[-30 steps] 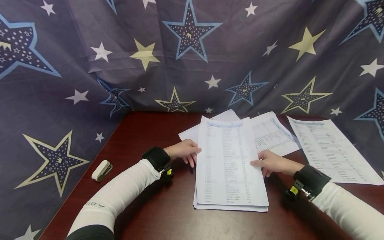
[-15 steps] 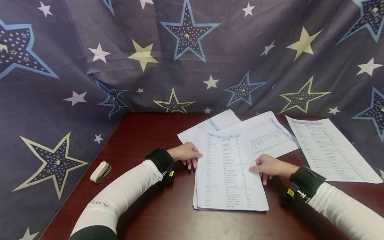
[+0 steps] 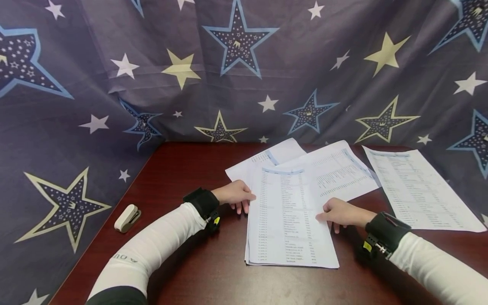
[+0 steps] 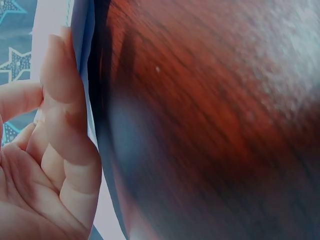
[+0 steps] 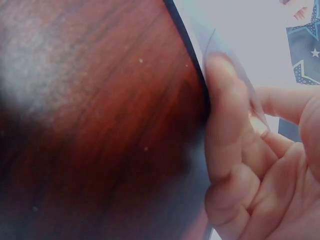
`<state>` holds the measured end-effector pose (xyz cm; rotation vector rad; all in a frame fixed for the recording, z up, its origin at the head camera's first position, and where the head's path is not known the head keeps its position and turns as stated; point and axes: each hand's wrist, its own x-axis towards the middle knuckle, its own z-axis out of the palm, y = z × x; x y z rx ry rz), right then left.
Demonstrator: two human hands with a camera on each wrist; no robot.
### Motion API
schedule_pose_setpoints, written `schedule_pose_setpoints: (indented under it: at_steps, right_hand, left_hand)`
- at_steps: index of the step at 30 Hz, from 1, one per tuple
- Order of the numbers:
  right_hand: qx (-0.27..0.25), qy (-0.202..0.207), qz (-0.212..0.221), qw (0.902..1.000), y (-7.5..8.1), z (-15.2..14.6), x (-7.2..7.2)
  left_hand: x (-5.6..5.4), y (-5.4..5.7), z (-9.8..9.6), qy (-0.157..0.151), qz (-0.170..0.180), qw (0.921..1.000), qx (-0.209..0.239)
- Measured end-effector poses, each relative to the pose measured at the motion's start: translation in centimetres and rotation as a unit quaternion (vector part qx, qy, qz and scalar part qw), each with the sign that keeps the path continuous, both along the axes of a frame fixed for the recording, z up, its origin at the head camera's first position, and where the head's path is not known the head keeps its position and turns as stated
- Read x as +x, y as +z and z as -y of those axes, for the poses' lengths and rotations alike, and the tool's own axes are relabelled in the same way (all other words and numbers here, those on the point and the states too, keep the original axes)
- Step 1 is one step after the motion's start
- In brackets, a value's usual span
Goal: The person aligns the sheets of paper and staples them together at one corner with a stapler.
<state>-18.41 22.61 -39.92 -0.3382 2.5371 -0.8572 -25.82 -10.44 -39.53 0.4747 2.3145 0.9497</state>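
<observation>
A small stack of printed paper sheets [image 3: 286, 228] with a blue header band lies in the middle of the table. Its left edge is pinched by my left hand [image 3: 235, 195], thumb on top; the left wrist view shows the fingers [image 4: 65, 100] along the white paper edge. Opposite it, my right hand [image 3: 343, 212] pinches the right edge, with the thumb over the top sheet. In the right wrist view a finger [image 5: 227, 120] lies against the edge from outside. At the bottom, the sheet edges lie nearly together, with slight offsets at the lower left corner.
Two overlapping printed sheets [image 3: 339, 171] lie askew behind the stack, partly under its top. Another printed sheet [image 3: 423, 190] lies at the right. A white stapler [image 3: 127, 218] sits near the left edge of the dark red table [image 3: 190, 165]. A star-patterned cloth [image 3: 244, 93] hangs behind.
The stack has come down from a slightly raised, tilted position to lie lower, its bottom edges now closer together. Both hands have lowered slightly with it.
</observation>
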Motion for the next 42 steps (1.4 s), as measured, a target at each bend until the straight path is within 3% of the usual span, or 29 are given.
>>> schedule_pose_setpoints:
  at_steps: [11,18,24,31,33,37,42]
  right_hand:
    - [-0.001,0.014,-0.016,0.9998,0.2,0.4,0.0]
    - [0.055,0.003,-0.033,0.9979,0.1,0.6,-0.2]
    - [0.127,-0.006,-0.056,0.9903,0.3,0.7,0.0]
    - [0.187,-0.009,-0.077,0.9793,0.4,0.8,0.1]
    - [0.186,-0.006,-0.082,0.9792,0.4,0.6,0.0]
    - [0.161,-0.009,-0.096,0.9821,0.6,0.3,-0.2]
    - [0.123,-0.037,-0.137,0.9821,1.0,-0.4,-0.7]
  left_hand:
    - [0.0,-0.5,-0.1,0.0,-0.038,0.9987,-0.034]
    - [0.0,0.0,-0.6,-0.019,-0.097,0.9918,-0.082]
    - [0.1,0.0,-0.9,-0.023,-0.156,0.9769,-0.145]
    - [0.4,0.3,-1.3,-0.034,-0.226,0.9489,-0.217]
    - [0.4,0.5,-1.3,-0.035,-0.231,0.9466,-0.222]
    - [0.2,1.1,-1.1,-0.022,-0.232,0.9508,-0.204]
    - [-1.8,1.5,-0.3,0.013,-0.263,0.9504,-0.165]
